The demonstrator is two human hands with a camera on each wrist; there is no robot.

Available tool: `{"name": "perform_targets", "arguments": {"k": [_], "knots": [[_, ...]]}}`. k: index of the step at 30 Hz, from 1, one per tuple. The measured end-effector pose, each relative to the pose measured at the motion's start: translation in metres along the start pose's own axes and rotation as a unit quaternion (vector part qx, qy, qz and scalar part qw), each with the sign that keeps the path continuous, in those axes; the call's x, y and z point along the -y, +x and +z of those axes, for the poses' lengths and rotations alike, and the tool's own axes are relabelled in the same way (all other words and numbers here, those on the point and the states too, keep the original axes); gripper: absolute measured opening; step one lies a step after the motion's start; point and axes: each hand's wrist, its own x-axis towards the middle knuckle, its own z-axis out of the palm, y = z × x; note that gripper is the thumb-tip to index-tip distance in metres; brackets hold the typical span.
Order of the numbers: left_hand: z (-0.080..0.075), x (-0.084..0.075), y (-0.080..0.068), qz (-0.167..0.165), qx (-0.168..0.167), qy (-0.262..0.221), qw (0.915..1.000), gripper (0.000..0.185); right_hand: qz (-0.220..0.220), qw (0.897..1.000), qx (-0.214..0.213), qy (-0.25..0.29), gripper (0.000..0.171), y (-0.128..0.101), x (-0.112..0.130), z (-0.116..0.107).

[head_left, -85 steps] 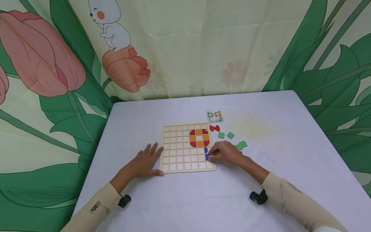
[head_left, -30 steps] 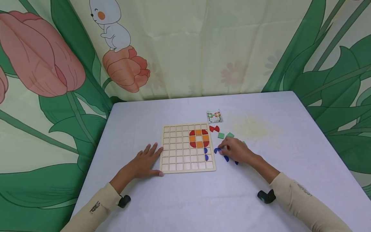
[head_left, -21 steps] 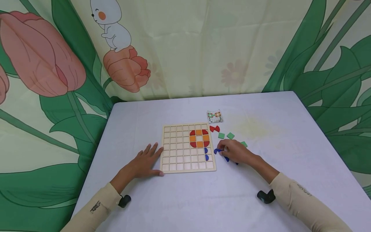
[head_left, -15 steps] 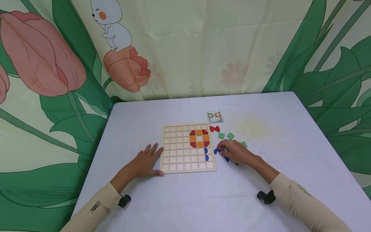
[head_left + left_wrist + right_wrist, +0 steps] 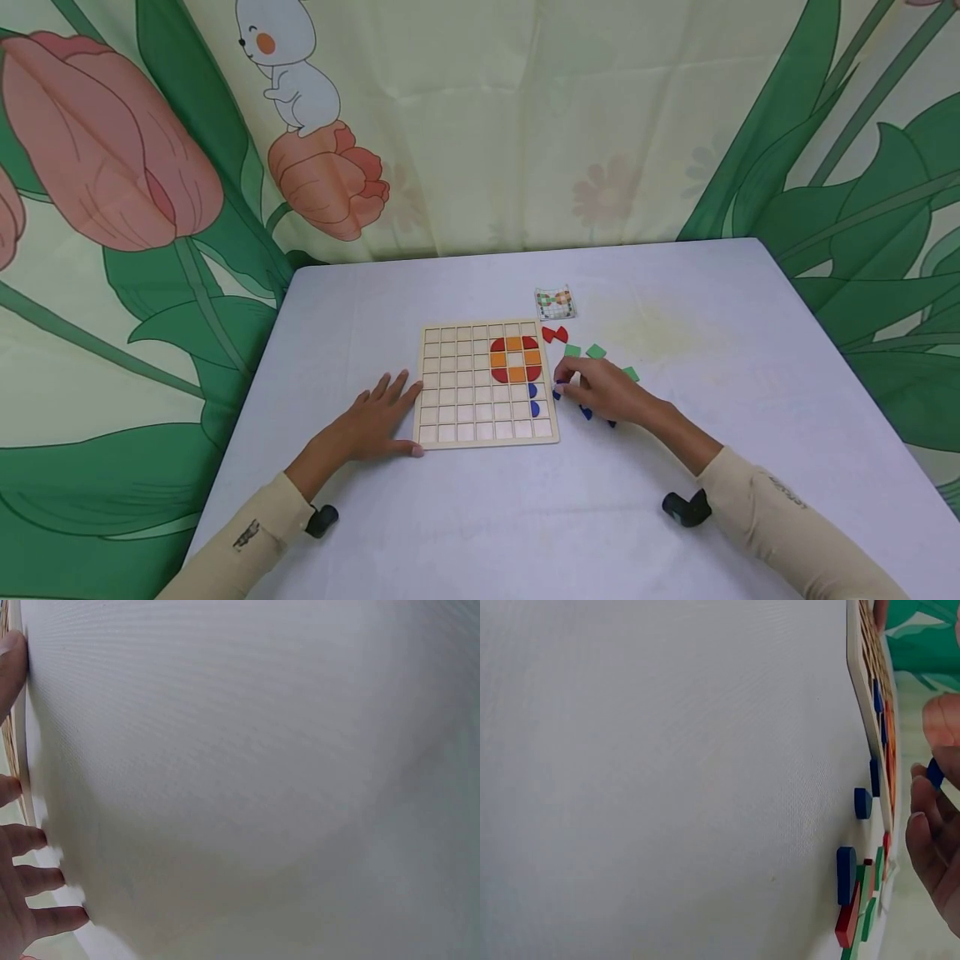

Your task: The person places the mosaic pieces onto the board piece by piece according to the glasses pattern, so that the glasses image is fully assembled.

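Head view: right hand grip pinches blue piece beside board; left hand flat, fingers relaxed.

The head camera looks forward and down from above the near edge of the pale lavender table, taking in the square wooden grid board, both forearms and the tulip-printed curtain behind. The left wrist camera sits very low and close to the tabletop, tilted sideways, catching only fingertips and what seems to be the board's edge. The right wrist camera skims the same surface, also rolled sideways, sharing the board and loose blue pieces with the head view.
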Motion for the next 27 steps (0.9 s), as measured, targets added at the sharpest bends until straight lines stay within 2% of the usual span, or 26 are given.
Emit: {"name": "perform_targets", "arguments": {"k": [9, 17, 27], "knots": [[0.002, 0.001, 0.002, -0.004, 0.005, 0.000, 1.0000, 0.107, -0.030, 0.999, 0.033, 0.032, 0.020, 0.000, 0.013, 0.007], [0.002, 0.001, 0.002, -0.007, 0.012, -0.005, 0.9999, 0.107, -0.024, 0.993, 0.073, 0.088, 0.010, 0.001, 0.018, 0.020], [0.005, 0.004, 0.003, -0.008, 0.012, -0.001, 0.9999, 0.108, 0.002, 0.992, 0.102, 0.080, 0.021, -0.001, 0.029, 0.033]]}}
